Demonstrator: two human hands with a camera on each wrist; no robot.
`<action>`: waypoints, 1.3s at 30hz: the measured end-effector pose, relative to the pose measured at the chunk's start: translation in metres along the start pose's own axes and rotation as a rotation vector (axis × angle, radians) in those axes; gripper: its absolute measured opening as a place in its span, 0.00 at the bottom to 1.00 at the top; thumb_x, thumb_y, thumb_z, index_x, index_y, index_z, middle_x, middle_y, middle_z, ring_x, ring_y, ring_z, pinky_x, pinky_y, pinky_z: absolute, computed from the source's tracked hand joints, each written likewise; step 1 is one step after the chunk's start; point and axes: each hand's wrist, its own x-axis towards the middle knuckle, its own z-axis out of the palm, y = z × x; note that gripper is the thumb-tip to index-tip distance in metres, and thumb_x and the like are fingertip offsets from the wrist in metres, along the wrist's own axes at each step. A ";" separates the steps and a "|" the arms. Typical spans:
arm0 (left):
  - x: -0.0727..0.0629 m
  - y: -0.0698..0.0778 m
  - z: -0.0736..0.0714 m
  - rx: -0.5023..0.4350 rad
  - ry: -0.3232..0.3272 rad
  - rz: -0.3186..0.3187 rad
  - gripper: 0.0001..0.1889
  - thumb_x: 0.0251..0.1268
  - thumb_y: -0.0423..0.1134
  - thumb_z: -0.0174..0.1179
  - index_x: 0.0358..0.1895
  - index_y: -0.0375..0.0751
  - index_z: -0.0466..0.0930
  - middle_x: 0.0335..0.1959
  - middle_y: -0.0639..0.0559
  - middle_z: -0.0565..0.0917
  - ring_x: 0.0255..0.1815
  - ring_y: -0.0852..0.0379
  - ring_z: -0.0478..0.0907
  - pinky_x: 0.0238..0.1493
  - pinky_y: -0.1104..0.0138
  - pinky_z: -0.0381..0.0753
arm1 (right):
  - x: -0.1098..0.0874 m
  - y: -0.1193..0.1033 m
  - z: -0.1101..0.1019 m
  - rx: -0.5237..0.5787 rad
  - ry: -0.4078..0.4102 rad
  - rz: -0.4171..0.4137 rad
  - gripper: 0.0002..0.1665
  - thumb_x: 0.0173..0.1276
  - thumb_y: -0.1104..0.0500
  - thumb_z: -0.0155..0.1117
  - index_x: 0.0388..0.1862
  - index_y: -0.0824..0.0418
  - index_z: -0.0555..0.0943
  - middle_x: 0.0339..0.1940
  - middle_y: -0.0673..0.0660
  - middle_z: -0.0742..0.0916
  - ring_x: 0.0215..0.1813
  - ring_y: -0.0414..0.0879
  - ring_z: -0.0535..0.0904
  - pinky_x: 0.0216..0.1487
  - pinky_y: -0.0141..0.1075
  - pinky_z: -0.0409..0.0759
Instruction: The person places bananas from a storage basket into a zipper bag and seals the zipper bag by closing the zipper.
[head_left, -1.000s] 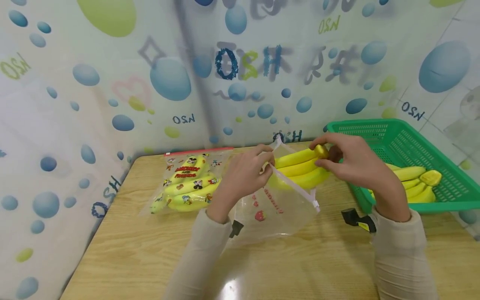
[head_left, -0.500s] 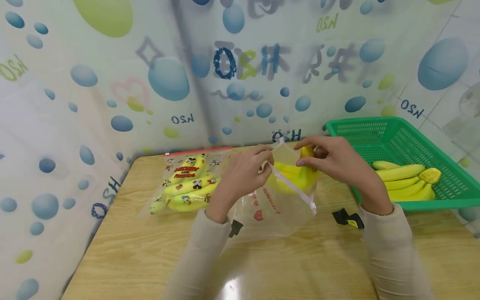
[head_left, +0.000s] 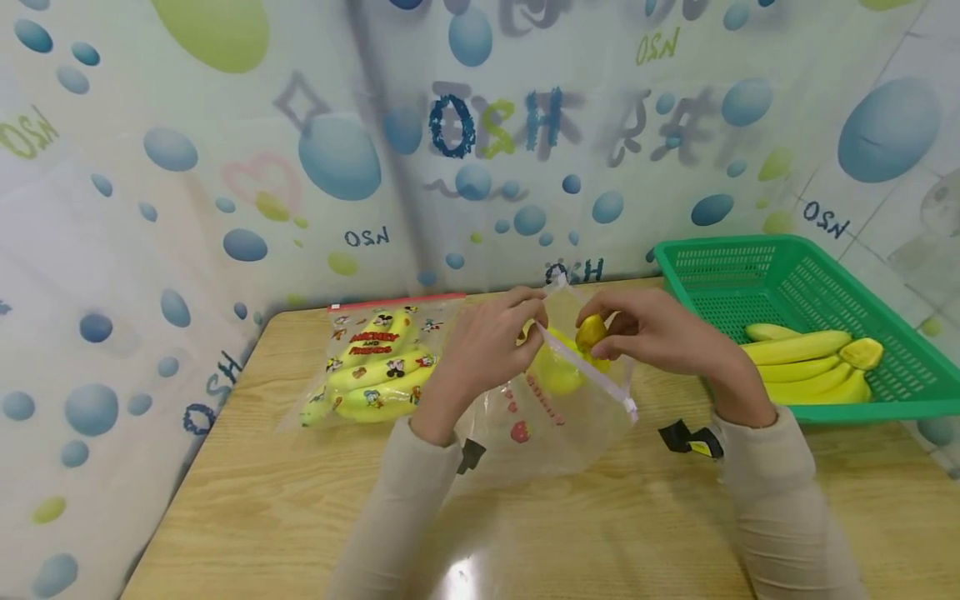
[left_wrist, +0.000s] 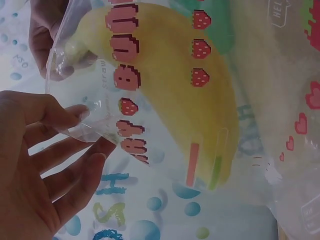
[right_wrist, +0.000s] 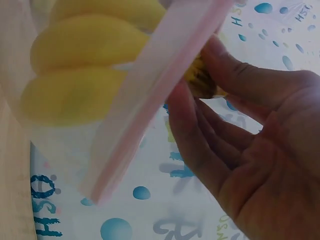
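Observation:
A clear zip bag [head_left: 555, 442] with strawberry print hangs from my left hand [head_left: 498, 337], whose thumb and fingers pinch its rim. In the left wrist view, that hand [left_wrist: 60, 155] grips the bag's edge, and the yellow fruit shows through the printed film. My right hand [head_left: 652, 329] pinches the stem end of a bunch of bananas [head_left: 558, 367] at the bag's mouth. The right wrist view shows several bananas [right_wrist: 85, 50] behind the pink zip strip [right_wrist: 155, 90], with thumb and fingers of the right hand [right_wrist: 250, 130] round the brown stem end.
To the left lies another zip bag [head_left: 378, 358], with a red seal and cartoon print, holding bananas. A green basket [head_left: 885, 408] at the right holds another bunch of bananas [head_left: 813, 367]. A black strap [head_left: 690, 439] is near the right wrist. A printed curtain [head_left: 480, 225] backs the wooden table [head_left: 300, 517].
My right hand has moved left and slightly down, carrying the bananas farther into the bag; the stem end has tilted toward me. My left hand stays at the bag's rim.

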 end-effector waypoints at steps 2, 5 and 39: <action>0.000 0.000 0.000 0.011 0.010 0.010 0.07 0.68 0.36 0.57 0.36 0.51 0.85 0.59 0.56 0.86 0.22 0.63 0.74 0.20 0.71 0.65 | 0.002 0.001 0.003 -0.049 0.022 -0.017 0.15 0.67 0.62 0.72 0.51 0.60 0.83 0.39 0.51 0.88 0.33 0.41 0.87 0.39 0.33 0.86; -0.001 0.001 0.001 0.014 0.026 0.019 0.07 0.67 0.35 0.58 0.36 0.50 0.85 0.57 0.57 0.87 0.22 0.63 0.74 0.20 0.71 0.64 | 0.004 0.001 0.007 -0.079 0.054 -0.018 0.15 0.66 0.62 0.74 0.50 0.59 0.83 0.34 0.49 0.88 0.31 0.39 0.85 0.37 0.33 0.85; -0.001 0.004 -0.003 -0.042 0.147 0.062 0.06 0.67 0.35 0.58 0.37 0.46 0.85 0.50 0.53 0.88 0.33 0.62 0.86 0.30 0.71 0.79 | 0.021 0.007 0.030 0.004 -0.097 -0.093 0.09 0.69 0.69 0.68 0.45 0.59 0.87 0.36 0.50 0.90 0.32 0.38 0.84 0.39 0.33 0.85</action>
